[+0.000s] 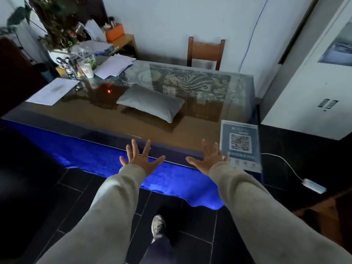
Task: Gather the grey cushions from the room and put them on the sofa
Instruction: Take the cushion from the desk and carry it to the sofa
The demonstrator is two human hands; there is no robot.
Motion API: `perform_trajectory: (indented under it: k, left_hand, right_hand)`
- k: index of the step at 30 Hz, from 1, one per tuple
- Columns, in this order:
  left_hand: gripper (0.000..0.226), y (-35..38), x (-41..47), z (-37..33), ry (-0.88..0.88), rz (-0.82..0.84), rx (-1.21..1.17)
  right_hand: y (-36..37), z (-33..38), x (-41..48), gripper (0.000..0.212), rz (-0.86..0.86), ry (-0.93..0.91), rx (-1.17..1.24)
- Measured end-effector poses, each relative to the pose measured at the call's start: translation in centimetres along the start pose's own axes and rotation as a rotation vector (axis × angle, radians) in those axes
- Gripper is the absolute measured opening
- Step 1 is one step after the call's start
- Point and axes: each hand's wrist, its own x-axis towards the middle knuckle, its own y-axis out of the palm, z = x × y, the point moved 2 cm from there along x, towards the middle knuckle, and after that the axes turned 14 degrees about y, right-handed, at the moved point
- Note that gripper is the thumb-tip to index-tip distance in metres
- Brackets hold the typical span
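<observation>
Both hands are out in front, palms down, fingers spread wide and holding nothing. The left hand (140, 158) hangs over the near edge of the table (114, 119), above the blue cloth (106, 161) that drapes down its front. The right hand (208, 159) is at three o'clock from the left, well apart from it, its fingertips reaching the corner of a QR-code sheet (240, 143) that lies on the table's near right corner. Both arms wear light grey sleeves (106, 212).

At twelve o'clock from the hands, further in on the glossy tabletop, lies one grey cushion (150, 102), flat, its long side slanting from upper left to lower right. Neither hand touches it. Beyond it a patterned cloth (190, 80) shows under the glass.

At ten o'clock from the cushion sits a loose stack of papers (114, 66), with a white cup (88, 70) and a potted plant (57, 29) past it; a single white sheet (54, 90) lies at nine o'clock. A wooden chair (205, 52) stands behind the table at one o'clock, against the wall. A white cabinet (312, 82) fills the right side.

Below the arms, one shoe (158, 226) stands on dark floor tiles. A white cable (282, 162) runs across the floor at four o'clock from the right hand
</observation>
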Motion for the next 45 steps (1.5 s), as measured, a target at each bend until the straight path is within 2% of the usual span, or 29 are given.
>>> perform_trajectory:
  k: [6,10,18,21,23,26,28,30,32,33,35,38,40,42,43,45]
  left_hand:
    - [0.099,-5.8,9.3,5.9,0.048,0.091,0.005]
    - [0.1,-9.4,14.8,9.1,-0.014,0.139,-0.069]
    - [0.096,-12.2,23.6,10.6,0.037,0.188,-0.031]
    - [0.095,-12.6,26.6,11.4,0.045,0.188,-0.011]
    - [0.094,-14.6,32.1,12.4,-0.001,0.129,-0.023]
    - [0.094,-16.7,37.9,13.4,-0.087,-0.002,-0.179]
    - [0.095,-17.4,39.8,14.3,-0.153,-0.096,-0.355]
    - [0.108,-18.2,41.5,14.7,-0.227,-0.149,-0.603]
    - [0.125,-18.0,43.1,15.9,-0.413,-0.218,-0.957]
    - [0.125,-18.0,42.6,16.2,-0.491,-0.253,-1.109]
    - [0.109,-16.8,42.5,17.2,-0.606,-0.277,-1.401]
    - [0.104,-16.0,41.8,17.9,-0.615,-0.372,-1.762]
    - [0.102,-16.9,41.6,18.5,-0.611,-0.417,-1.902]
    - [0.11,-18.4,41.1,18.8,-0.604,-0.407,-1.934]
    - [0.105,-19.0,39.7,20.0,-0.627,-0.427,-1.935]
    - [0.075,-19.8,37.9,21.5,-0.652,-0.472,-1.924]
  right_hand:
    - [-1.9,8.6,6.6,0.111,0.155,0.118,0.17]
    - [-2.7,12.7,10.6,0.107,0.223,0.14,0.277]
    - [-5.1,20.6,20.4,0.106,0.255,0.144,0.495]
    - [-5.6,23.9,23.5,0.117,0.288,0.269,0.614]
    - [-6.9,27.3,28.2,0.125,0.298,0.412,0.761]
    - [-8.5,27.7,31.9,0.129,0.323,0.492,0.933]
    - [-8.8,26.9,33.2,0.127,0.309,0.412,1.004]
    - [-9.4,25.5,33.9,0.125,0.267,0.32,1.009]
    - [-9.4,24.7,35.0,0.121,0.213,0.193,0.938]
    - [-9.3,24.1,34.4,0.119,0.182,0.139,0.913]
    - [-8.5,24.0,34.5,0.109,0.165,0.063,0.927]
    - [-8.1,24.5,34.0,0.087,0.022,-0.051,0.984]
    - [-9.0,25.4,33.8,0.071,-0.045,-0.094,0.992]
    - [-10.3,26.1,34.3,0.059,0.033,-0.088,1.071]
    - [-10.8,27.5,34.2,0.053,0.109,-0.094,1.112]
    - [-12.0,28.1,34.7,0.042,0.248,-0.076,1.17]
